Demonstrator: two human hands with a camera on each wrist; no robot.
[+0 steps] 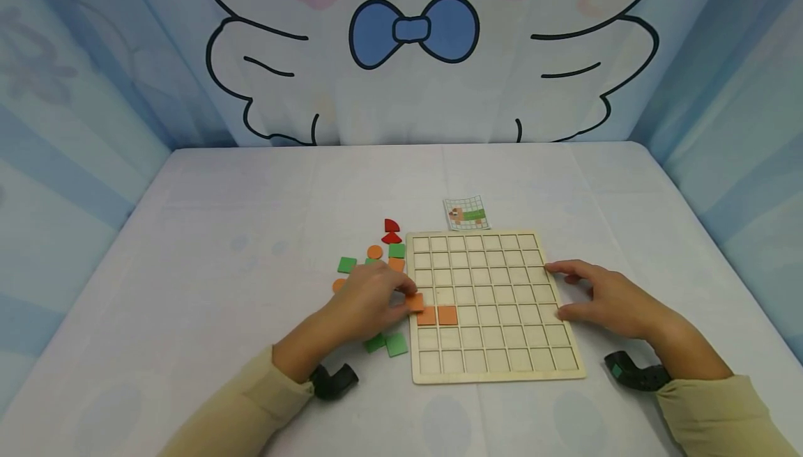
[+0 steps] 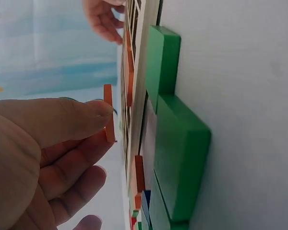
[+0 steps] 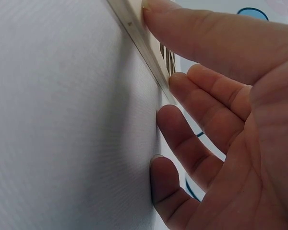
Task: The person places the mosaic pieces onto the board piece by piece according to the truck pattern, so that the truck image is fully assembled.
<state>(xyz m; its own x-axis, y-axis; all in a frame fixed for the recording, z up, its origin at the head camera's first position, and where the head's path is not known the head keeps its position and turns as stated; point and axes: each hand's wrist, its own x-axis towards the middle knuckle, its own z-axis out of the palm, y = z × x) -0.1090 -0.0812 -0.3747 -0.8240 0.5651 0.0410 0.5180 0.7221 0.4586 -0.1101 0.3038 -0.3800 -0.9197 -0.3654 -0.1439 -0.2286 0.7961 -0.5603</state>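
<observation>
My left hand [image 1: 370, 301] pinches an orange square tile [image 1: 415, 302] between thumb and fingers, over the left edge of a wooden grid board [image 1: 495, 361]. In the left wrist view that tile [image 2: 109, 132] is seen edge-on, raised off the board. Two orange square tiles [image 1: 447, 315] lie side by side in the board's cells, just right of the held one. At the board's right edge, my right hand [image 1: 605, 301] rests with thumb and fingertips against the rim. Its fingers [image 3: 201, 110] are loosely bent and spread in the right wrist view.
Left of the board lie loose green square tiles [image 1: 396, 345], orange round pieces [image 1: 374, 251] and red wedge pieces [image 1: 392, 225], some partly behind the left hand. A small pattern card [image 1: 467, 214] with a gridded picture lies at the board's far edge. A white cloth [image 1: 219, 234] covers the table.
</observation>
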